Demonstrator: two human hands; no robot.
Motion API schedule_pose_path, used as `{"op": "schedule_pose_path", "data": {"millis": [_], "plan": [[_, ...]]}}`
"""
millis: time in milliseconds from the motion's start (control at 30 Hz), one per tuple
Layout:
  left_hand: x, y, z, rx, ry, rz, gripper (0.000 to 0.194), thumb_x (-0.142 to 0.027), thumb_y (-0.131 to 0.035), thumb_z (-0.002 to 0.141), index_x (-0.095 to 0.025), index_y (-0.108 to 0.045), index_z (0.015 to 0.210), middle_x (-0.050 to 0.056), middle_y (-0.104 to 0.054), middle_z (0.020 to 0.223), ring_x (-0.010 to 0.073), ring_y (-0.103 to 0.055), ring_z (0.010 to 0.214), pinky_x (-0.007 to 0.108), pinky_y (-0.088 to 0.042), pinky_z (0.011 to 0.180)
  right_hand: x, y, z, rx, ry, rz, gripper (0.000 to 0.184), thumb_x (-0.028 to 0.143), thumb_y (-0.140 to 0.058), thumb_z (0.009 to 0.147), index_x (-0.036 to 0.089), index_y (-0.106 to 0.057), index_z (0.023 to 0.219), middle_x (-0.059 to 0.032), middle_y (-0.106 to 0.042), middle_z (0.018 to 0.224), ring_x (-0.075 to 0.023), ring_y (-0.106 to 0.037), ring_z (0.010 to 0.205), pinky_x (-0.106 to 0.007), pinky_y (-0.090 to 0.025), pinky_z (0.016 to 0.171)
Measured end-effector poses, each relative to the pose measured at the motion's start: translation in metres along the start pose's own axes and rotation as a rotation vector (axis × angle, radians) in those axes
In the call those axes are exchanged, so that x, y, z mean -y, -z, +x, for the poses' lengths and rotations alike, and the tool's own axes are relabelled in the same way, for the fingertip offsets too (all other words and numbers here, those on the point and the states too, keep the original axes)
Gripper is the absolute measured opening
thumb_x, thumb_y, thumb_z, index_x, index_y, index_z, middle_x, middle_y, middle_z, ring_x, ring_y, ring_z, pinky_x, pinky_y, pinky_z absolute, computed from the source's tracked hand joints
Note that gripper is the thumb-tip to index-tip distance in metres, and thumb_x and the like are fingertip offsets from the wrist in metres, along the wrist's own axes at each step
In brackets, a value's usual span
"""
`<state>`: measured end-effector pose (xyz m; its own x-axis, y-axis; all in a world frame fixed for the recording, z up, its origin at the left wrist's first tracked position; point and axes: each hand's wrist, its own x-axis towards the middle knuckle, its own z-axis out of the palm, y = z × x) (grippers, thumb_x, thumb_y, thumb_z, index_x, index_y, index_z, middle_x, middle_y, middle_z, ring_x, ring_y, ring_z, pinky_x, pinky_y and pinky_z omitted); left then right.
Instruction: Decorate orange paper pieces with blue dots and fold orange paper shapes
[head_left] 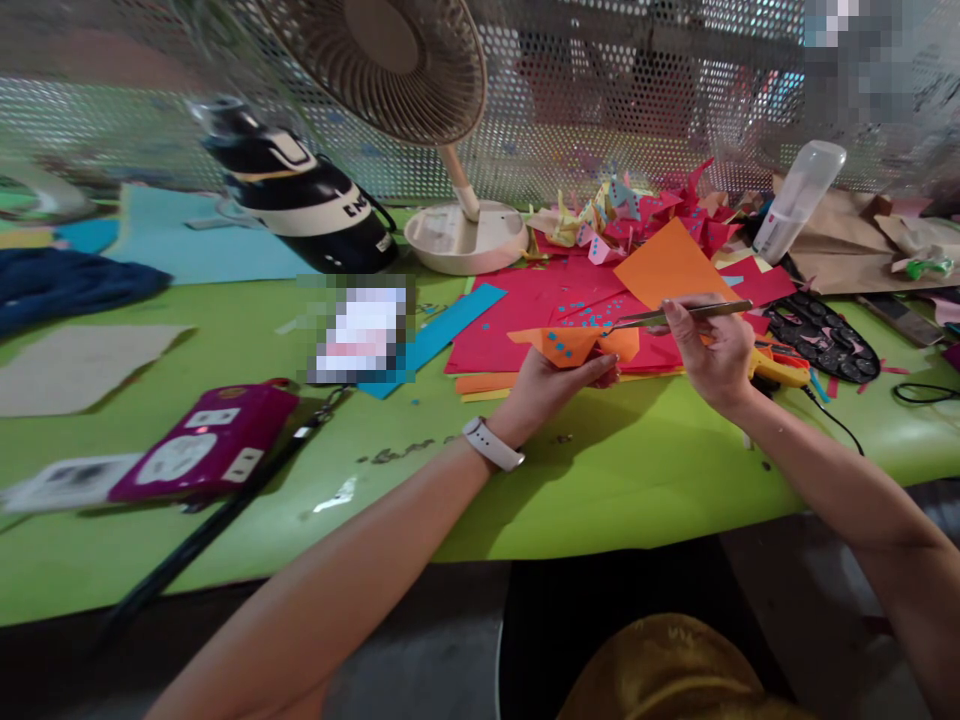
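Note:
My left hand (551, 385), with a white watch on its wrist, is closed on a folded orange paper piece (574, 343) dotted with small blue spots, held just above the green table (600, 480). My right hand (712, 355) pinches a pair of metal tweezers (679, 315), whose tip reaches left to the top of the orange piece. Under both hands lie red paper sheets (525, 320) and an orange sheet (671, 265).
A white desk fan (420, 90) stands behind on its round base, a black and white bottle (300, 200) lies to its left. A pile of folded coloured paper figures (637, 215), a yellow glue gun (780, 370), a purple power strip (206, 445) and a clear bottle (799, 195) surround the work area.

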<state>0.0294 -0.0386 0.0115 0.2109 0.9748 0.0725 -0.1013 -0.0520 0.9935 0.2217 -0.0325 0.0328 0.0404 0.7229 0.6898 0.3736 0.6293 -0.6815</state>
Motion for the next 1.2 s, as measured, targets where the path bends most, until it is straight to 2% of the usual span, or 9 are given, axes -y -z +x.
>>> {"op": "schedule_pose_path", "data": {"millis": [200,333,600,700,767,900,1200], "plan": [[0.0,0.0,0.0,-0.001,-0.004,0.001,0.036,-0.045,-0.086,0.064,-0.016,-0.068,0.076,0.002,-0.071,0.07,0.0154,-0.068,0.064,0.031,-0.062,0.07,-0.002,0.0,-0.001,-0.008,-0.009,0.022,0.025,0.05,-0.061,0.092,0.025,-0.065,0.089,0.0,-0.073,0.084,-0.0148,-0.074,0.068,-0.025,-0.06,0.061],[0.0,0.0,-0.001,-0.007,0.001,-0.004,0.037,-0.044,-0.086,0.064,-0.015,-0.067,0.077,0.003,-0.07,0.069,0.0155,-0.068,0.064,0.031,-0.062,0.07,0.0,0.0,0.0,-0.014,-0.001,-0.015,0.027,0.05,-0.06,0.092,0.024,-0.065,0.089,0.0001,-0.073,0.082,-0.015,-0.075,0.067,-0.024,-0.059,0.058],[-0.001,0.001,-0.002,-0.007,0.008,-0.025,0.038,-0.042,-0.086,0.065,-0.013,-0.068,0.081,0.003,-0.071,0.07,0.0153,-0.068,0.063,0.031,-0.061,0.07,-0.005,0.001,0.003,-0.067,0.105,0.047,0.019,0.042,-0.063,0.092,0.023,-0.064,0.088,0.0024,-0.073,0.081,-0.0125,-0.074,0.062,-0.021,-0.055,0.053],[0.0,0.002,-0.001,-0.005,0.017,-0.029,0.035,-0.04,-0.085,0.066,-0.013,-0.069,0.083,0.003,-0.071,0.071,0.0151,-0.068,0.064,0.03,-0.06,0.07,-0.006,0.002,0.007,-0.088,0.059,0.13,0.021,0.045,-0.063,0.092,0.024,-0.063,0.095,0.0034,-0.072,0.08,-0.0115,-0.072,0.058,-0.021,-0.055,0.051],[0.002,0.003,-0.001,0.001,0.025,-0.026,0.033,-0.039,-0.084,0.067,-0.014,-0.069,0.082,0.004,-0.071,0.071,0.0151,-0.068,0.064,0.03,-0.06,0.068,-0.004,0.003,0.01,-0.097,0.006,0.194,0.024,0.048,-0.063,0.091,0.025,-0.06,0.099,0.0056,-0.069,0.071,-0.0115,-0.071,0.055,-0.021,-0.057,0.052],[0.004,0.003,0.0,0.029,0.027,-0.01,0.031,-0.039,-0.083,0.068,-0.014,-0.068,0.079,0.003,-0.071,0.07,0.015,-0.067,0.063,0.03,-0.059,0.066,-0.001,0.003,0.012,-0.061,-0.071,0.268,0.029,0.053,-0.064,0.089,0.025,-0.057,0.09,0.0067,-0.066,0.063,-0.0127,-0.072,0.056,-0.022,-0.058,0.052],[0.004,0.005,-0.001,0.097,0.028,-0.03,0.032,-0.038,-0.084,0.068,-0.013,-0.069,0.08,0.003,-0.071,0.07,0.0147,-0.068,0.062,0.03,-0.06,0.066,0.002,-0.001,0.009,-0.008,-0.105,0.301,0.034,0.056,-0.066,0.086,0.024,-0.055,0.086,0.0061,-0.066,0.061,-0.0139,-0.073,0.058,-0.022,-0.059,0.053]]}}
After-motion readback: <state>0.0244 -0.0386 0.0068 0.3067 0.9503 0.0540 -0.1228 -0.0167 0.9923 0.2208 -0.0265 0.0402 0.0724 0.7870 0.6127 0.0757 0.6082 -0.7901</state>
